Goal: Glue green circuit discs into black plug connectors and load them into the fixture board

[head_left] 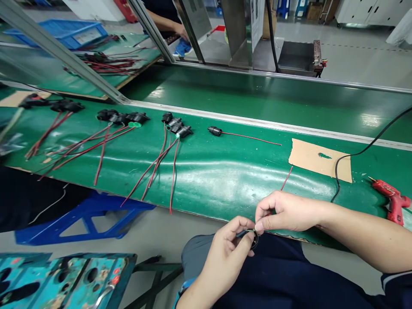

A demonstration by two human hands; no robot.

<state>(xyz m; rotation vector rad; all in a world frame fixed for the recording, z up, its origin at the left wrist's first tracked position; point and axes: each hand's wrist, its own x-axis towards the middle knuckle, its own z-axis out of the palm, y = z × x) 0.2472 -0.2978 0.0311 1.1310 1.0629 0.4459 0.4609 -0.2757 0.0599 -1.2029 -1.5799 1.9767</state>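
Close to my body, just past the bench edge, my left hand point(227, 253) is closed around a small black round part point(255, 241), most of it hidden by the fingers. My right hand point(283, 212) meets it with thumb and forefinger pinched at the part's edge. A red wire point(286, 179) passes through the right hand's curled fingers and sticks out beyond them over the green mat. Ahead on the mat lies a black connector point(215, 131) with one red wire. To its left is a group of black connectors point(176, 125) with trailing red wires.
More wired connectors point(124, 117) lie left on the green bench point(225, 184). A red glue gun point(391, 197), its black cable point(337, 171) and a cardboard piece point(322, 159) are at right. A metal frame bar point(206, 112) runs behind. Another person's hand point(182, 31) shows beyond.
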